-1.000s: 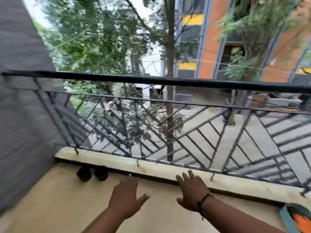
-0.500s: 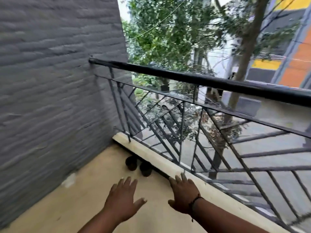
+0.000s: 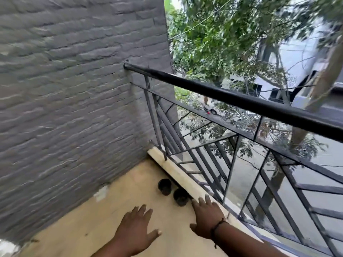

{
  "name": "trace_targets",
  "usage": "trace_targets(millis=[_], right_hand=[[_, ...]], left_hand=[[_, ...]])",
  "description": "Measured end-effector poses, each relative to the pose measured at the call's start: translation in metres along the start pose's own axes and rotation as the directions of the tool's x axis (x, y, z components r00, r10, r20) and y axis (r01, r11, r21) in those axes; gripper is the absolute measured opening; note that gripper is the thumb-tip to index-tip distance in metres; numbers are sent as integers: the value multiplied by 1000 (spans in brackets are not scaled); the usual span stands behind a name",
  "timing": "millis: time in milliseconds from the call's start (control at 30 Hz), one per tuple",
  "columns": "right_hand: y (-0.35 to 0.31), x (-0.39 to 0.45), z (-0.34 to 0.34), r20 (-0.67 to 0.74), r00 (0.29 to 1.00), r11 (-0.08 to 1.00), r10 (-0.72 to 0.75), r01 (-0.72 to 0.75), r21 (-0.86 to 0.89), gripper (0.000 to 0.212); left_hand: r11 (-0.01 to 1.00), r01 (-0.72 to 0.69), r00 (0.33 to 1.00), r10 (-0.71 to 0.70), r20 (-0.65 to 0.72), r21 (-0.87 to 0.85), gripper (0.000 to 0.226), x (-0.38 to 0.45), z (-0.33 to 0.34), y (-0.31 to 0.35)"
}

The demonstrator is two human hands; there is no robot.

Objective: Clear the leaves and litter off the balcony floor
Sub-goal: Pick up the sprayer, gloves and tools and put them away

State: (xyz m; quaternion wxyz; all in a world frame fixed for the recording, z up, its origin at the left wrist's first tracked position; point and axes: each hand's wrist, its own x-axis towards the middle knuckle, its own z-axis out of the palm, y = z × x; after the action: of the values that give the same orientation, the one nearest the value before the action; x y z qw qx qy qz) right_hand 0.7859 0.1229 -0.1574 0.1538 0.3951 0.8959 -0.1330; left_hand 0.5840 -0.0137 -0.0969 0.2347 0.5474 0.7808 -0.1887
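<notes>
Both hands reach forward at the bottom of the frame, palms down and fingers spread, holding nothing. The left hand [image 3: 136, 230] hovers over the tan balcony floor [image 3: 78, 225] at lower centre; the right hand [image 3: 207, 216], a dark cord around its wrist, sits just right of it, its fingertips over the pale curb [image 3: 172, 169] that carries the black railing [image 3: 232, 101].

Litter is sparse: a whitish scrap [image 3: 101, 192] lies at the foot of the grey brick wall [image 3: 70, 93], up and left of the left hand and well apart from it, and a small dark speck [image 3: 34, 240] rests near the wall at the lower left (too blurred to tell whether it is a leaf). Two small black pots [image 3: 172, 191] stand on the floor against the curb, just above the right hand's fingers.

Both forearms are cut off by the bottom edge. Motion blur smears the wall and the trees beyond the railing.
</notes>
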Motion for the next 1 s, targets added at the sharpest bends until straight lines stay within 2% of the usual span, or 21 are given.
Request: trace_targets(millis=[100, 200, 267, 400, 567, 767, 1000], right_hand=[[1, 26, -5, 26, 1000, 1000, 12, -12, -11, 84], [0, 44, -5, 26, 999, 999, 37, -37, -10, 80], [-1, 54, -1, 22, 999, 998, 50, -50, -24, 79], [0, 80, -6, 43, 995, 993, 89, -86, -78, 81], [-16, 120, -24, 30, 966, 964, 257, -253, -84, 74], [-61, 167, -37, 33, 923, 924, 383, -383, 2, 73], [-89, 195, -25, 89, 889, 886, 449, -456, 85, 75]], left_hand=[[1000, 12, 999, -11, 33, -3, 119, 25, -12, -15], [1000, 19, 999, -20, 30, 15, 91, 54, -13, -30], [1000, 12, 1000, -12, 24, 5, 84, 72, -9, -43], [999, -22, 999, 23, 29, -25, 85, 114, -11, -75], [994, -103, 995, 103, 11, 21, 85, 175, -41, -133], [972, -210, 976, 214, -27, 105, 83, 230, -66, -192], [960, -270, 962, 272, -14, 78, 82, 286, -72, -208]])
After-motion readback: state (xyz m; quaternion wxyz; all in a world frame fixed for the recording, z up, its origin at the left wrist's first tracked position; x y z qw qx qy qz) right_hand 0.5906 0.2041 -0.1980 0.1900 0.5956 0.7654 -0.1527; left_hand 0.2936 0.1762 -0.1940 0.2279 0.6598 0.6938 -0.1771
